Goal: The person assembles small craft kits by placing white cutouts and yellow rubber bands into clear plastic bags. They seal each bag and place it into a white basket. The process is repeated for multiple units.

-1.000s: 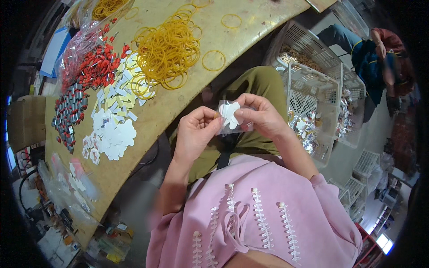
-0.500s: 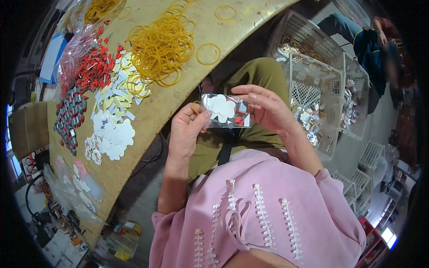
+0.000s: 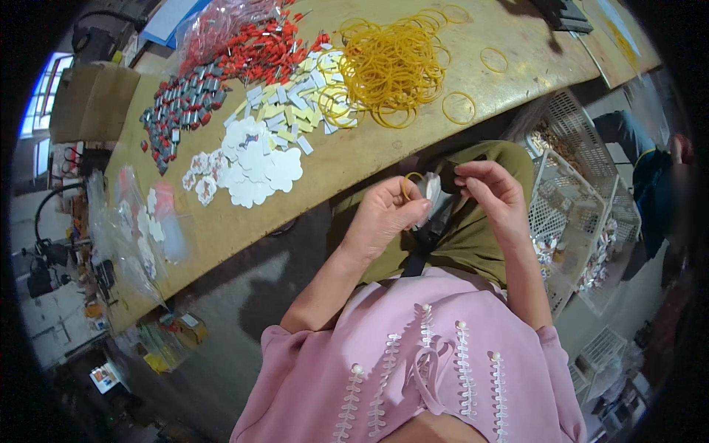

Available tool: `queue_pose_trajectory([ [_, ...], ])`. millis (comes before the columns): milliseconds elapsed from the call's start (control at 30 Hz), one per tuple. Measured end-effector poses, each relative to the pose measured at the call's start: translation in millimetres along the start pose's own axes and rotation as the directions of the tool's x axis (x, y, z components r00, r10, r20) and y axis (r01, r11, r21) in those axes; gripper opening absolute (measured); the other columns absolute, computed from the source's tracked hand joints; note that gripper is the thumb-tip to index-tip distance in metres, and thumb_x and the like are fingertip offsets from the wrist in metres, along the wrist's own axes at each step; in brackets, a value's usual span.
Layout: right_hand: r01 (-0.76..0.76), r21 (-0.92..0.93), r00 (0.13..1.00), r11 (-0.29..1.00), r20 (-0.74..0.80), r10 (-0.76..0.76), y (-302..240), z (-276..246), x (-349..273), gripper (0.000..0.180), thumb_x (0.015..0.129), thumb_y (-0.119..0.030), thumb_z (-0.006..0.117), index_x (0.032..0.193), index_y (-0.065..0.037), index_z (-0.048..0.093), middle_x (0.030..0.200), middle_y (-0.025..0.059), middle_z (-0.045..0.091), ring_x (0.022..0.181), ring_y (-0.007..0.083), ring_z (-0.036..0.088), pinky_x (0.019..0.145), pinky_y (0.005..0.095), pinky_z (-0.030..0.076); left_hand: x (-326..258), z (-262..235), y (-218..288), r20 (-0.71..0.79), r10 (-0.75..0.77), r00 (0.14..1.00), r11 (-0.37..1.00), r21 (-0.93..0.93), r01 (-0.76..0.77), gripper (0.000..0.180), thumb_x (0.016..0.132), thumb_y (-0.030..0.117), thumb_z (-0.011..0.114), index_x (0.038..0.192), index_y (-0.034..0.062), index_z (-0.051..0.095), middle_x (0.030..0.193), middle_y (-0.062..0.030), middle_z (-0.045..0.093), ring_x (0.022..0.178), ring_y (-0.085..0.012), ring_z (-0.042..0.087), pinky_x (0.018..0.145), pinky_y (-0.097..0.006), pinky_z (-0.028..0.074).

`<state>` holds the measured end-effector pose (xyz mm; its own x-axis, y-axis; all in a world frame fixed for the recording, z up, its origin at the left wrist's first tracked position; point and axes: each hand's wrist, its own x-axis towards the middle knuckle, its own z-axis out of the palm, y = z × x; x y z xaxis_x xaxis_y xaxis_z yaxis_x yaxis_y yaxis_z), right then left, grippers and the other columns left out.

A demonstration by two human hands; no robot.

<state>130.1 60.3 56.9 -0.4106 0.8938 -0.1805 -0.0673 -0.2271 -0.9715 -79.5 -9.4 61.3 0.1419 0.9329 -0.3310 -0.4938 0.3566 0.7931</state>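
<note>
My left hand (image 3: 385, 215) pinches a small clear plastic bag (image 3: 434, 193) with white card in it, now turned nearly edge-on above my lap. A yellow rubber band (image 3: 407, 189) loops at the fingers of that same hand. My right hand (image 3: 496, 198) is closed in a pinch just right of the bag; what lies between its fingertips is too small to tell. On the table to the left are a heap of yellow rubber bands (image 3: 391, 70), white flower-shaped cards (image 3: 258, 166), small white and yellow slips (image 3: 292, 107), red pieces (image 3: 269, 52) and grey cylinders with red ends (image 3: 185, 103).
White plastic crates (image 3: 567, 193) holding small packets and parts stand on the floor at the right. The table's edge (image 3: 295, 207) runs diagonally beside my left forearm. Clear plastic bags (image 3: 136, 229) lie at the table's left end, near a cardboard box (image 3: 94, 103).
The bag has turned from flat, facing up, to nearly edge-on. My right fingers have moved from spread along its side into a pinch. The whole view has shifted and turned.
</note>
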Motion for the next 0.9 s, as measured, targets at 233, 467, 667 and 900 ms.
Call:
queue_pose_trajectory([
  [233,-0.373,-0.029,0.877,0.928,0.314,0.362,-25.4,46.3,11.7,0.049,0.09,-0.027,0.069,0.126,0.002,0.053,0.111,0.008,0.063,0.096,0.015,0.063,0.077,0.0285,0.054,-20.5,-41.3,-26.1,0.058,0.102,0.993,0.876,-0.479,-0.062,0.039,0.085,0.018,0.069,0.118,0.0018,0.056,0.107,-0.0077,0.064,0.098,-0.0177,0.062,0.085,-0.032,0.052],
  [467,-0.579,0.255,0.766,0.774,0.494,0.411,16.9,57.0,2.5,0.028,0.09,-0.012,0.068,0.113,0.001,0.059,0.1,0.0098,0.068,0.084,0.0164,0.068,0.07,0.0243,0.056,-39.7,-61.8,-31.2,-0.063,0.142,0.988,0.878,-0.453,-0.155,0.037,0.083,0.015,0.071,0.117,0.0038,0.058,0.115,-0.0079,0.063,0.105,-0.019,0.061,0.094,-0.036,0.048],
  [667,-0.557,0.25,0.802,0.792,0.411,0.434,6.0,64.0,-4.5,0.014,0.094,-0.006,0.06,0.105,0.002,0.064,0.098,0.011,0.069,0.088,0.0204,0.071,0.07,0.0241,0.057,-48.5,-72.1,-37.7,-0.192,0.134,0.972,0.927,-0.323,-0.191,0.022,0.085,0.007,0.064,0.106,0.0047,0.058,0.099,-0.0027,0.061,0.083,-0.0089,0.056,0.074,-0.025,0.045],
  [900,-0.52,0.231,0.817,0.822,0.416,0.4,-6.4,65.1,-9.4,0.015,0.095,-0.003,0.057,0.106,0.005,0.061,0.099,0.0124,0.069,0.092,0.0218,0.071,0.077,0.0253,0.059,-49.5,-70.7,-37.5,-0.19,0.176,0.966,0.889,-0.391,-0.238,0.035,0.086,0.015,0.069,0.116,0.0032,0.056,0.113,-0.006,0.063,0.1,-0.0147,0.062,0.086,-0.031,0.051],
])
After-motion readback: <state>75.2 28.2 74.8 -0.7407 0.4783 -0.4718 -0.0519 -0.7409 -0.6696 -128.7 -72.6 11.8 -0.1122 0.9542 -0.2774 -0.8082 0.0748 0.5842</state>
